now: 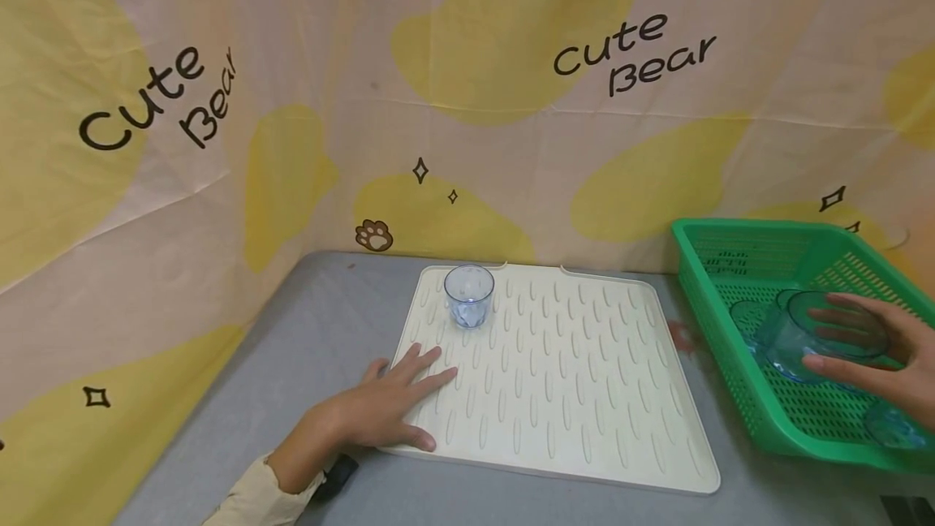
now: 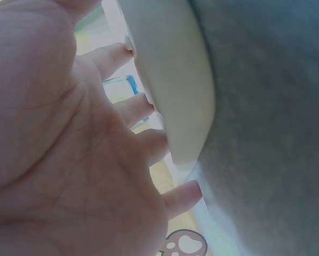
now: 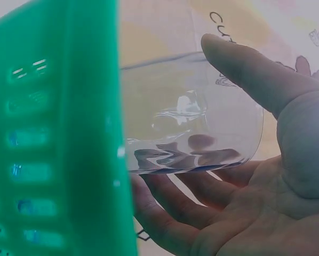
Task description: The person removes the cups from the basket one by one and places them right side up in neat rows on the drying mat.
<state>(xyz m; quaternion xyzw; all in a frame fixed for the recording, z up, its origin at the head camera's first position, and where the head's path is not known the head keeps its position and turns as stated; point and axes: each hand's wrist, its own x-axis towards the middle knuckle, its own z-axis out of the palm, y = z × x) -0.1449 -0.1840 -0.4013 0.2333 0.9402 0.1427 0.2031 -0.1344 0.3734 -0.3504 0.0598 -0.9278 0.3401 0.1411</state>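
Observation:
My left hand lies with fingers spread over the left edge of a cream drying mat. Its palm and straight fingers show beside the mat's edge in the left wrist view. A clear bluish glass stands upright on the mat's far left part, beyond those fingertips. At the right, my right hand grips another clear glass over the green basket, thumb on one side and fingers on the other. In the right wrist view the basket wall hides part of that glass.
More glasses lie in the basket, one glass near its front right corner. The grey tabletop extends around the mat. A patterned cloth hangs behind and along the left side.

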